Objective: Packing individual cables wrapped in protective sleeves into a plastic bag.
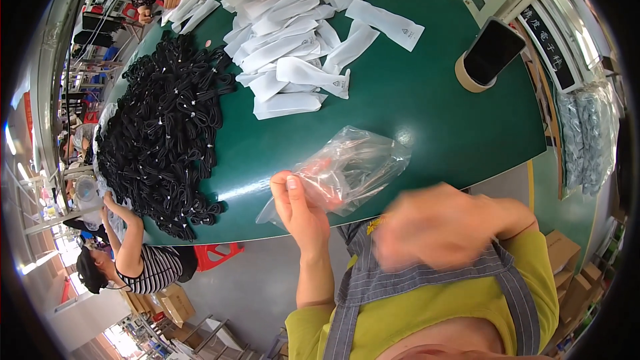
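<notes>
The left hand pinches a clear, crinkled plastic bag between thumb and forefinger, held above the near edge of the smooth green tabletop. The right hand, just beyond the bag's right side, is blurred, and whether it grasps anything cannot be told. Reddish-orange patches show through the film, though what they are is unclear. Judging by this, the bag is midway through being handled, and neither a cable nor a pouch can be made out inside it. A large heap of bundled black cables lies loose to the left, so much seems left to do; the long white soft pouches piled at the far side may be finished or waiting, as their contents are hidden. Several pouches bear a small dark emblem with tiny lettering, too small to read. A long black panel at the right carries large pale characters.
</notes>
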Available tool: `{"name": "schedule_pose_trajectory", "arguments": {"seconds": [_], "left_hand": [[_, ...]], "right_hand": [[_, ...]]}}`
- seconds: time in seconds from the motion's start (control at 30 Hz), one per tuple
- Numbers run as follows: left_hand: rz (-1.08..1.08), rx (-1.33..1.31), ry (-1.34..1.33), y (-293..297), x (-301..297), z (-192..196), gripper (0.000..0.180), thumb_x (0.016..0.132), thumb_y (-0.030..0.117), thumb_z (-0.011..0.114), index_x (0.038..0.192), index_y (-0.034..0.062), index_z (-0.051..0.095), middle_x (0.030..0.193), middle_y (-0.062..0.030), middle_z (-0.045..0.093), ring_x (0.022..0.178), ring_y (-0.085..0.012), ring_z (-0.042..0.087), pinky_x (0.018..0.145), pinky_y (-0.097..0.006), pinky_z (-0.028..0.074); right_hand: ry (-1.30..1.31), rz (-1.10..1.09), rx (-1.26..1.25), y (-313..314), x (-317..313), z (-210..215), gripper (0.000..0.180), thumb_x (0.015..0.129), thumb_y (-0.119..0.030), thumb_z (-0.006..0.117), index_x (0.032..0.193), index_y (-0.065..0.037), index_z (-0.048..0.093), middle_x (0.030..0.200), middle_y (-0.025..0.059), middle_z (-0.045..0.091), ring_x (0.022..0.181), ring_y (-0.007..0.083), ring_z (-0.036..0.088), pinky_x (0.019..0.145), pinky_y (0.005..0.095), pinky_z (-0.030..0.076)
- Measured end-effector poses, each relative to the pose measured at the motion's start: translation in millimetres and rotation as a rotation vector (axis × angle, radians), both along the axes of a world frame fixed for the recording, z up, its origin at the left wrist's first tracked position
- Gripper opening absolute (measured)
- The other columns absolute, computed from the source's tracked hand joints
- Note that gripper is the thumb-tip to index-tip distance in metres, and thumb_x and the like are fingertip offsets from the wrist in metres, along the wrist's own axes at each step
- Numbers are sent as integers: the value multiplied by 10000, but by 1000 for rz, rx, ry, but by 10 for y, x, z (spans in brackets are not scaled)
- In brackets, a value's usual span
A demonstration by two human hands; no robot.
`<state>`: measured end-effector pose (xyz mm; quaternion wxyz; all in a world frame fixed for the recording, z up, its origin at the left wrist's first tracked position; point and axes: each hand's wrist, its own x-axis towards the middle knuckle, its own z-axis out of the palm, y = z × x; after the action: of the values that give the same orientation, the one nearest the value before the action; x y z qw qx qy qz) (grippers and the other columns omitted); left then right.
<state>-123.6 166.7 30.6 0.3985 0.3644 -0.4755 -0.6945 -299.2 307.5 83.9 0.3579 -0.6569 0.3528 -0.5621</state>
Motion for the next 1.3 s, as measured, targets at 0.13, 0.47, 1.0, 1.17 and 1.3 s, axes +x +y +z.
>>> {"name": "schedule_pose_trajectory", "arguments": {"seconds": [0.13,0.47,1.0,1.17,1.3], "left_hand": [[-159,-135,-141,166,23,57,100,1014,179,472,1018,79,470,803,-111,635,613,-81,555,526,-209,434],[-821,-36,-434,-172,510,513,38,948,18,511,947,9,474,978,-190,710,547,-96,558,550,-244,469],[-521,-779,-687,-452,222,495,273,841,34,666,1113,31,644,1041,-138,679,941,-280,667,786,-356,532],[-602,-1026,-595,-55,-638,-516,176,852,37,599,1026,53,621,940,-120,638,864,-324,625,721,-418,516],[-448,-1022,-429,32,-550,-1072,249,808,-49,579,1037,34,631,997,-126,642,918,-324,625,810,-401,513]], "right_hand": [[516,-83,404,-488,317,-686,393,819,-104,599,1195,-1,551,1244,204,525,1070,361,583,836,420,510],[246,238,823,-879,777,-1358,359,937,-201,514,1199,40,558,1087,233,605,962,330,616,778,493,489],[686,-816,-136,-135,-369,93,156,725,-70,575,880,-90,590,892,58,594,803,257,580,692,394,454],[845,-1190,249,-1769,-1699,-1276,253,879,-108,543,1125,-67,586,1145,170,553,1080,357,521,888,482,450],[935,-1217,472,-2129,-1944,-1838,303,872,-186,598,1158,-83,600,1139,155,565,1082,360,520,881,506,444]]}}
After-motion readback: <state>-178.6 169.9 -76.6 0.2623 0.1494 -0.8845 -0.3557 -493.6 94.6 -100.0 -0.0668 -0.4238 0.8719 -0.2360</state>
